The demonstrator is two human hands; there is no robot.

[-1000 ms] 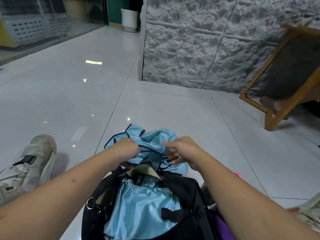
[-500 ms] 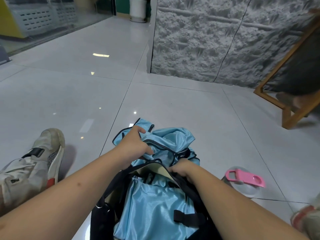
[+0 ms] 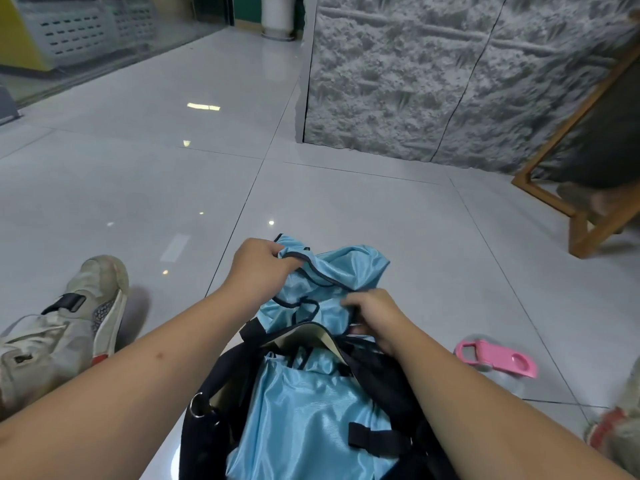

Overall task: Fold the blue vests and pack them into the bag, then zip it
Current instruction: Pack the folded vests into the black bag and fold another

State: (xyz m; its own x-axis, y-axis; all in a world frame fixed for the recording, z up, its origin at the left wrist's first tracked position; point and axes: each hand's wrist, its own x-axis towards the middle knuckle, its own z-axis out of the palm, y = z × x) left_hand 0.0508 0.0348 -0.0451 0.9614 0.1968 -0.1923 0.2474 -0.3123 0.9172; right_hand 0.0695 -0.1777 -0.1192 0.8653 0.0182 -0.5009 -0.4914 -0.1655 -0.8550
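A worn pale shoe [image 3: 65, 327] is lying on the tiled floor [image 3: 311, 209] at the far left, well apart from the work area. Next to the right, the left hand [image 3: 258, 271] is gripping the dark-trimmed edge of a loose blue vest [image 3: 332, 282], with the fingers curled round the binding at the vest's far left corner. The vest is sitting bunched on the floor just beyond the open mouth of the black bag [image 3: 221, 410], touching the bag's rim. It is shiny, thin, crumpled fabric with dark piping and loose loops; it is not folded flat. Its long axis is running roughly left to right, across the line of the forearms.

Inside the bag, a smoother blue vest [image 3: 311, 417] is already lying packed, filling most of the visible opening. The zip is not yet closed.

The right hand [image 3: 375, 315] is holding the near right part of the loose vest at the bag's rim; the fingers are curled, and whether they are also pinching the bag's edge cannot be told. This hand is nearer the opening than the left. Judgement: the loose vest is lying directly ahead of both hands, so the coming move is calling for a pull toward the body and down into the mouth.

A pink-lidded bottle [image 3: 495, 358] is lying on the floor at the right, clear of the bag
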